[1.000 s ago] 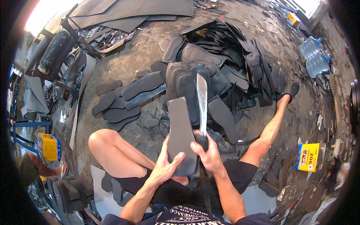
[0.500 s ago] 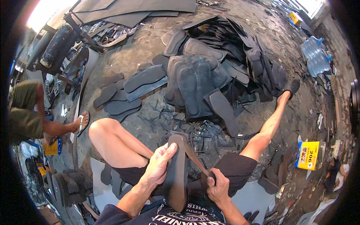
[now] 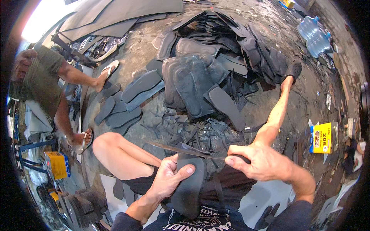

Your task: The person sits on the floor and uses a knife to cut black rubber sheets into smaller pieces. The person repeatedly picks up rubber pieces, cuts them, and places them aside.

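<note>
The knife blade at lower centre appears smooth metal; the sole just below appears matt and foam-like. Moulded sheets at centre show a faint sheen. Bottles at upper right appear clear, glossy plastic. Floor at upper centre looks rough.

Dirty grey-brown floor carries the lot. Middle: stack of dark moulded sheets, lying flat, one loose sole partly over its right edge. Behind that, a messy black heap, pieces tipped up on its right side. Left of the stack, loose soles, overlapping. Near side: tangle of thin scraps. Top left: big grey sheets, layered (cut off at the top edge). Right: two bluish water jugs side by side; lower down, a yellow box. Lower left: bunched thick soles, possibly directly on the floor; rim too dark to be sure.
</note>
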`<act>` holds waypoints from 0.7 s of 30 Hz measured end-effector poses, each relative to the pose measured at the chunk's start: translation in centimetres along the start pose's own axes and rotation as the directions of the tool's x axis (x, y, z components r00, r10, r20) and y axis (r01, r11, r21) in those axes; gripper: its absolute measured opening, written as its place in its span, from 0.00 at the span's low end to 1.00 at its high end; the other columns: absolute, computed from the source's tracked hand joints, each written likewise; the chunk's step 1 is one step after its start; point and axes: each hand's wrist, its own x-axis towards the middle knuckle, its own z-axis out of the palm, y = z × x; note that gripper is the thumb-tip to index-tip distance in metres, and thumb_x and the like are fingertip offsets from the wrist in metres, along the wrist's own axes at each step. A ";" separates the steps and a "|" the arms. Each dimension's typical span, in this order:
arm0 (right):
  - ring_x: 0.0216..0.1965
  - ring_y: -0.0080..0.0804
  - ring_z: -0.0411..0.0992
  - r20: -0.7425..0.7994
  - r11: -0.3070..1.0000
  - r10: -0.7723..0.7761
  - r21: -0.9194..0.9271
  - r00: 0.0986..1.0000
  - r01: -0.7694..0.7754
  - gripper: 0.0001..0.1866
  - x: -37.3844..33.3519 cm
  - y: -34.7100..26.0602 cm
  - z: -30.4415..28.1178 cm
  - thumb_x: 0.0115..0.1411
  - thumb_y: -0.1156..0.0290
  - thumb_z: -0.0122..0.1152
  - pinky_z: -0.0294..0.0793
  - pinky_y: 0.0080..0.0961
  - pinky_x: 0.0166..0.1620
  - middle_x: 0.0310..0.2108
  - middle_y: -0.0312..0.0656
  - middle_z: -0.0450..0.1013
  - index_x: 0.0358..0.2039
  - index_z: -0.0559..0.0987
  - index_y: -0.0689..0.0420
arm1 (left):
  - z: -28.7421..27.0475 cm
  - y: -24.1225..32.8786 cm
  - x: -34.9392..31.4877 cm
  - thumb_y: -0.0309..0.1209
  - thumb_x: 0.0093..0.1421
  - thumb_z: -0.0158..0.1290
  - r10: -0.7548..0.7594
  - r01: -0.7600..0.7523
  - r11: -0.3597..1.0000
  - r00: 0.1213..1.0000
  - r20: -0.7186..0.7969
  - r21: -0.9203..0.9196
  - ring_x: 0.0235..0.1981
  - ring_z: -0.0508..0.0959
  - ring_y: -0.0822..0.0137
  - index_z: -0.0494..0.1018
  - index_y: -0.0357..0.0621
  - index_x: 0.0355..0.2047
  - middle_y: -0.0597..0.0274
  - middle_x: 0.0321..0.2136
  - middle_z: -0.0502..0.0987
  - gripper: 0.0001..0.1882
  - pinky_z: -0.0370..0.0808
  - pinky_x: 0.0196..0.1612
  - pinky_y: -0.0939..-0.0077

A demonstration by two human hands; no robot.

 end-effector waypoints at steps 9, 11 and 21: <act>0.43 0.49 0.84 0.516 0.996 -0.048 -0.036 0.855 0.077 0.42 7.1 -0.7 -4.8 0.77 0.31 0.38 0.82 0.46 0.47 0.40 0.55 0.84 0.52 0.85 0.61 | 0.9 0.7 0.2 0.32 0.69 0.66 -0.062 0.063 0.998 0.991 0.122 -0.004 0.44 0.82 0.77 0.80 0.37 0.55 0.67 0.45 0.85 0.18 0.80 0.51 0.77; 0.24 0.22 0.63 0.554 0.985 0.101 0.062 0.826 -0.162 0.39 7.8 -1.2 -6.9 0.78 0.32 0.39 0.68 0.25 0.30 0.21 0.30 0.65 0.38 0.80 0.57 | -0.5 -0.1 0.4 0.29 0.69 0.66 0.013 -0.014 0.999 1.000 -0.015 -0.052 0.43 0.82 0.75 0.80 0.39 0.55 0.68 0.44 0.85 0.17 0.80 0.50 0.77; 0.21 0.36 0.74 -0.457 0.883 -0.029 0.404 0.889 0.237 0.21 9.0 1.7 8.7 0.80 0.51 0.51 0.70 0.39 0.27 0.20 0.45 0.70 0.40 0.76 0.57 | -4.1 0.4 3.7 0.30 0.67 0.68 0.374 -0.605 0.790 0.608 -0.700 -0.104 0.47 0.83 0.71 0.77 0.40 0.53 0.65 0.48 0.83 0.18 0.82 0.52 0.72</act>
